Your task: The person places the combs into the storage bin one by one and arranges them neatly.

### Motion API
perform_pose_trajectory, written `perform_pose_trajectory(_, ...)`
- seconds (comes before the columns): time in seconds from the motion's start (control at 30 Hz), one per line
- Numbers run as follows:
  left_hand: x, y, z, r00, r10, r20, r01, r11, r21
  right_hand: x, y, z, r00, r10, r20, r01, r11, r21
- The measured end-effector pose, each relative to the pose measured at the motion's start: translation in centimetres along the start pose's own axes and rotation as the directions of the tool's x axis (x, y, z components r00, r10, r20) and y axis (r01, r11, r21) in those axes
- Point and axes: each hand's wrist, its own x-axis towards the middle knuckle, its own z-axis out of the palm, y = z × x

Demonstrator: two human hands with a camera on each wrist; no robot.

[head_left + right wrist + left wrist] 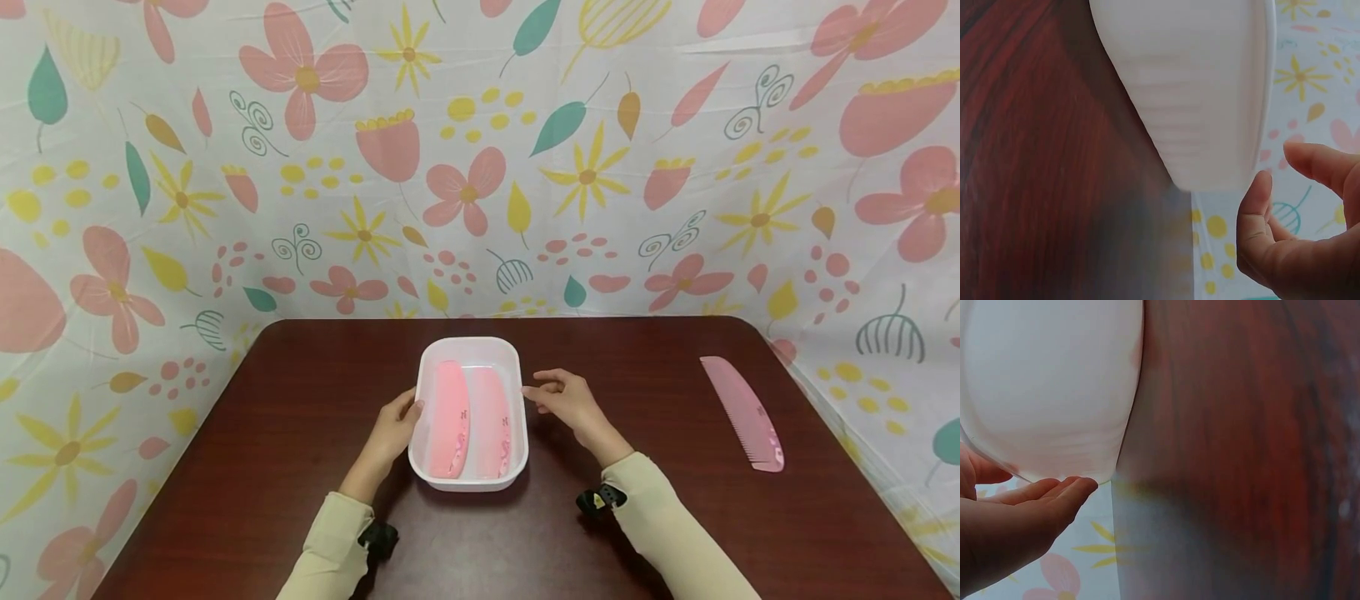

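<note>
A white plastic tray (468,484) stands on the table with two pink combs in it, one on the left (450,421) and a paler one on the right (490,417). Their teeth cannot be made out. My left hand (393,427) grips the tray's left side, thumb over the rim and fingers against the outer wall (1054,394). By the right rim is my right hand (567,402), its thumb and fingers spread apart. In the right wrist view its fingertips (1261,184) come close to the tray's edge; whether they touch it I cannot tell.
Apart on the right of the dark red-brown table (315,467) lies another pink comb (746,412), its teeth facing left. A flower-printed cloth (480,167) hangs behind the table. Each wrist wears a black camera strap (602,499).
</note>
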Motion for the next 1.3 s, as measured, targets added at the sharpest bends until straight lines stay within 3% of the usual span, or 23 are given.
perform_pose_trajectory(0.5, 0.1, -0.3, 0.0, 1.000, -0.003, 0.005, 0.003, 1.000, 0.001, 0.0, 1.1, -5.8, 0.992, -0.126, -0.010, 0.126, 0.990, 0.068)
perform_pose_trajectory(1.03, 0.0, -0.2, 0.1, 1.000, -0.004, 0.008, 0.004, 1.000, -0.002, -0.7, 2.8, -12.2, 0.966, -0.208, -0.154, 0.227, 0.967, 0.118)
perform_pose_trajectory(1.3, 0.0, -0.1, 0.0, 1.000, 0.012, 0.010, -0.012, 1.000, 0.007, -1.0, 4.0, -15.0, 0.952, -0.224, -0.207, 0.267, 0.941, 0.207)
